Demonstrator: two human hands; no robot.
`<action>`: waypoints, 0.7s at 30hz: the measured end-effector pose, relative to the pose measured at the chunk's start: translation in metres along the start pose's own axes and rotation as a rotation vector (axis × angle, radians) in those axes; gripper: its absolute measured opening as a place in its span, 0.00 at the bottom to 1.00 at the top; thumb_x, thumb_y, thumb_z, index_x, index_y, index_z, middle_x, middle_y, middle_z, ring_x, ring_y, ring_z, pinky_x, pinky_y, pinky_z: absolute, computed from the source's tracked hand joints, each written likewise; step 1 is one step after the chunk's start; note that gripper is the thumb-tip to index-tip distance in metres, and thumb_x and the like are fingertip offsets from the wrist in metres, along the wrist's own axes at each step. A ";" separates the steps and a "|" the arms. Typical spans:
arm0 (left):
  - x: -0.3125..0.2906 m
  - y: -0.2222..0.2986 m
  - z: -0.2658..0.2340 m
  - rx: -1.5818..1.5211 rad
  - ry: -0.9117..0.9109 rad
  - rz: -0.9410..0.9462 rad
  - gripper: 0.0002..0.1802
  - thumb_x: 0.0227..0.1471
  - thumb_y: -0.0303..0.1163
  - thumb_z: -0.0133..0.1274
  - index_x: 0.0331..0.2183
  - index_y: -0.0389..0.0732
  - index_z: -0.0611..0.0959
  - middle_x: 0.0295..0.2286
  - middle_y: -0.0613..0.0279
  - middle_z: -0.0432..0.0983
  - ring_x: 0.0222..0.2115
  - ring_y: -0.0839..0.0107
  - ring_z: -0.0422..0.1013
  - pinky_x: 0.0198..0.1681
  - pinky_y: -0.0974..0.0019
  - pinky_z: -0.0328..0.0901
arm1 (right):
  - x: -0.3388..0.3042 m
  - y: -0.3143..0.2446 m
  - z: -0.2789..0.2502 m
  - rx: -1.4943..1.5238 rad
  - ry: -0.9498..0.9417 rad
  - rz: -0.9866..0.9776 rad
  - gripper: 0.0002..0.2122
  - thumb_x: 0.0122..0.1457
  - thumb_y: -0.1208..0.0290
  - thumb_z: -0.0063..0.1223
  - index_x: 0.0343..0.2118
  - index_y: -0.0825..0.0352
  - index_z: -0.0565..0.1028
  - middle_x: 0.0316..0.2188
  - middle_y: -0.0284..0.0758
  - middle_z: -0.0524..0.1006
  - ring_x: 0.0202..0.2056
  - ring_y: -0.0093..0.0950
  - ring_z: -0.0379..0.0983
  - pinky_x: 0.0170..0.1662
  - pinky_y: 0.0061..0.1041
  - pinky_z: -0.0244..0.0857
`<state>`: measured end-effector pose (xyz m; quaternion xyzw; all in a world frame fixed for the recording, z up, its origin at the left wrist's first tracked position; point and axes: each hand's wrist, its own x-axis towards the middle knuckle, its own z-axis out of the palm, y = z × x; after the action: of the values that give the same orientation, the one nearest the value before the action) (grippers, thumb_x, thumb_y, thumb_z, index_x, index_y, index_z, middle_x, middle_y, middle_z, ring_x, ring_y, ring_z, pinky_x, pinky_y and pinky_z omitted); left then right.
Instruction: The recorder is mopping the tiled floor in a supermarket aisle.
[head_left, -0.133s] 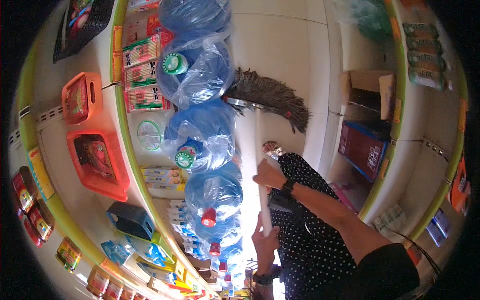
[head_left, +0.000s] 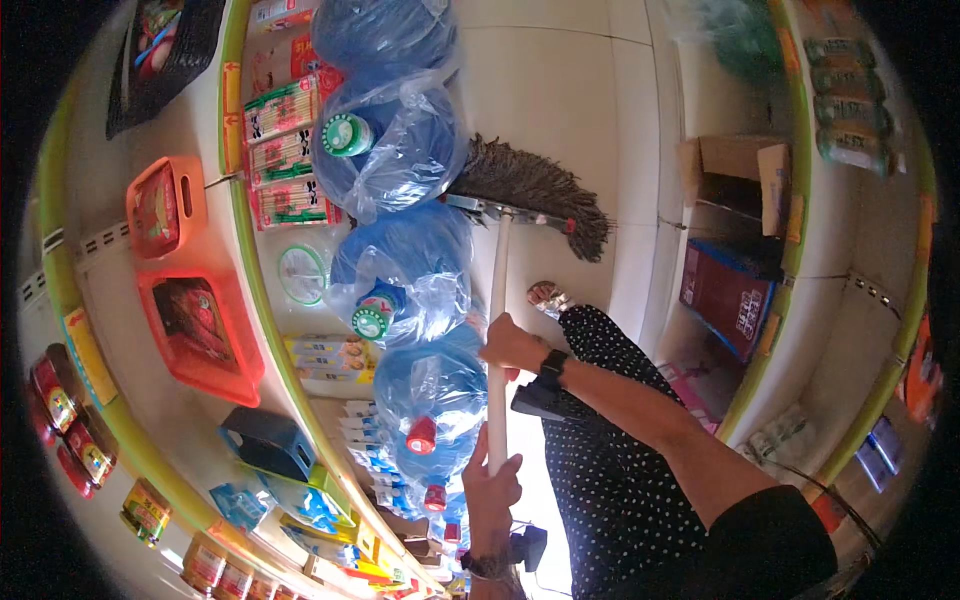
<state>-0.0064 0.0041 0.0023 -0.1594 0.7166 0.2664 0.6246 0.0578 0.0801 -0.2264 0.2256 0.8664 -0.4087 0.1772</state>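
Both hands are on a dust mop, whose pale handle [head_left: 499, 270] runs up the aisle to a wide head of grey strings [head_left: 530, 187] on the floor. My right hand [head_left: 514, 345] is wrapped around the handle partway down, its wrist wearing a dark band. Lower, my left hand [head_left: 490, 492] grips the handle near its end; some of its fingers are hidden. The mop head's left end reaches the large blue water bottles [head_left: 395, 150], which are wrapped in clear plastic and stand in a row along the left shelf.
On the left shelves are orange baskets [head_left: 203, 335], packs of wooden sticks [head_left: 285, 155] and jars [head_left: 205, 562]. The right shelf holds an open cardboard box [head_left: 735, 170] and a dark red carton [head_left: 727, 295]. My sandalled foot [head_left: 549, 297] stands on the tiled floor [head_left: 560, 80].
Both hands and the mop handle have shifted left, closer to the bottles. The mop head has moved slightly left too, and the grip stays the same.
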 end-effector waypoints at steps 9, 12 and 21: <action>0.031 -0.015 -0.003 0.202 -0.195 -0.066 0.40 0.39 0.16 0.50 0.54 0.41 0.54 0.12 0.71 0.61 0.08 0.82 0.56 0.08 0.78 0.51 | 0.022 0.051 0.113 1.526 0.348 0.737 0.20 0.38 0.70 0.55 0.32 0.74 0.60 0.17 0.44 0.70 0.27 0.39 0.69 0.25 0.35 0.65; 0.029 -0.014 -0.015 0.330 -0.224 -0.151 0.41 0.38 0.17 0.50 0.54 0.42 0.54 0.11 0.70 0.62 0.07 0.81 0.56 0.08 0.76 0.52 | 0.011 0.033 0.104 1.729 0.367 0.942 0.22 0.42 0.81 0.51 0.33 0.70 0.48 0.16 0.43 0.67 0.15 0.34 0.68 0.15 0.35 0.66; 0.032 -0.059 0.029 0.522 -0.283 -0.143 0.39 0.35 0.17 0.48 0.53 0.45 0.60 0.13 0.66 0.64 0.08 0.78 0.57 0.09 0.74 0.53 | -0.083 0.078 0.117 1.787 0.292 0.865 0.22 0.42 0.78 0.48 0.38 0.79 0.52 0.15 0.40 0.66 0.11 0.30 0.65 0.11 0.28 0.61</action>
<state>0.0446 -0.0233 -0.0424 -0.0050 0.6536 0.0483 0.7553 0.1831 0.0120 -0.3050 0.6193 0.0984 -0.7783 -0.0318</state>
